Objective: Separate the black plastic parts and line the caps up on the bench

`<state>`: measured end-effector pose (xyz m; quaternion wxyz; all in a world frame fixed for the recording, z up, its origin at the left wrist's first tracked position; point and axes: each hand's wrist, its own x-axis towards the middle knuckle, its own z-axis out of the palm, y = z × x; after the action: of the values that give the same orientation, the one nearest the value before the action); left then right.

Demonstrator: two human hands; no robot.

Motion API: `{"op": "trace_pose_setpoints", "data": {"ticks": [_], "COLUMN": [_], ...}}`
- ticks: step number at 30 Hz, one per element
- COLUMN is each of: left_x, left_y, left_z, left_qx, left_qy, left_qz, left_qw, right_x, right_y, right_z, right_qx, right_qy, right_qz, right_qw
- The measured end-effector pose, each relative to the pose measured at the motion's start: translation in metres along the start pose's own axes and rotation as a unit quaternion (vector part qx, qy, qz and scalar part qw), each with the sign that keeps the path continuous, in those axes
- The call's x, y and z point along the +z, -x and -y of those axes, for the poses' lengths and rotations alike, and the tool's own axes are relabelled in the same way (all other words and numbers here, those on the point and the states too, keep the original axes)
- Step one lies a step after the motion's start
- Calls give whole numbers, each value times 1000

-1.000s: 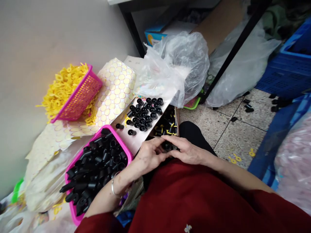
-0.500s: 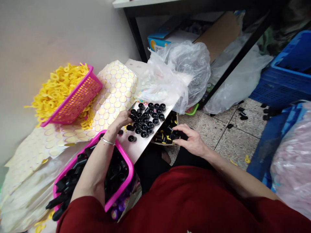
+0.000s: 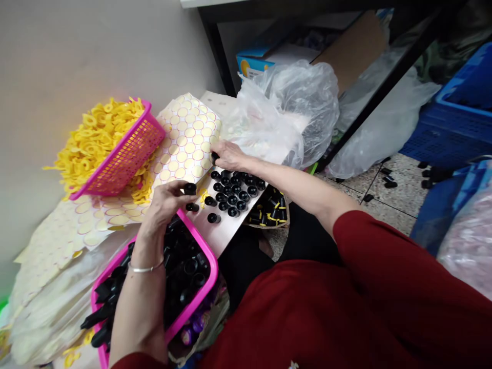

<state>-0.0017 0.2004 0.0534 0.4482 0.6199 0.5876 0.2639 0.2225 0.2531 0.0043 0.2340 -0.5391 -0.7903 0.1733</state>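
Head view: black cap (image 3: 190, 189) in left grip (image 3: 164, 201)

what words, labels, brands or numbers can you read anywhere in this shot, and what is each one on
No text can be read with certainty.
Blue box under the table: dark print on a white patch beside an orange circle, too small and blurred to read.
Sheet of yellow circles: red outlines show, but no legible words.
Black pieces: no lettering can be made out.
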Motion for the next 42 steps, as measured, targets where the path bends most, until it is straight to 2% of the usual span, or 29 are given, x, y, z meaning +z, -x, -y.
{"op": "trace_pose_setpoints", "data": {"ticks": [2,5,8,11,14,17,19,23,30,34,39,42], "left_x": [-6,-12,-16,-17,-15,-15,-15,-15,-16,-16,-20,-25], "left_y": [17,33,37,37,38,40,41,43,49,51,54,60], "left_z": [5,16,24,27,25,25,26,26,26,21,12,8], "left_qx": [1,-4,-2,-3,-5,-9,-10,9,44,30,3,4], "left_qy": [63,100,117,160,202,220,226,231,244,282,324,321], "left_qz": [-26,-64,-90,-85,-62,-43,-46,-36,-6,-9,-22,-29], "left_qw": [998,993,989,983,977,975,973,972,969,959,946,947], "right_x": [10,27,38,37,24,13,13,22,31,34,33,22], "right_y": [-15,-28,-36,-36,-27,-15,-9,-11,-26,-29,-32,-36], "right_z": [6,10,10,9,7,3,-1,-10,0,6,10,11], "right_qx": [40,73,80,73,29,-60,-120,-201,-229,-246,-251,-218], "right_qy": [29,49,51,50,73,133,181,226,248,260,217,139], "right_qz": [35,58,71,81,91,147,177,185,226,224,220,180], "right_qw": [998,994,993,993,993,978,960,935,914,907,917,949]}}
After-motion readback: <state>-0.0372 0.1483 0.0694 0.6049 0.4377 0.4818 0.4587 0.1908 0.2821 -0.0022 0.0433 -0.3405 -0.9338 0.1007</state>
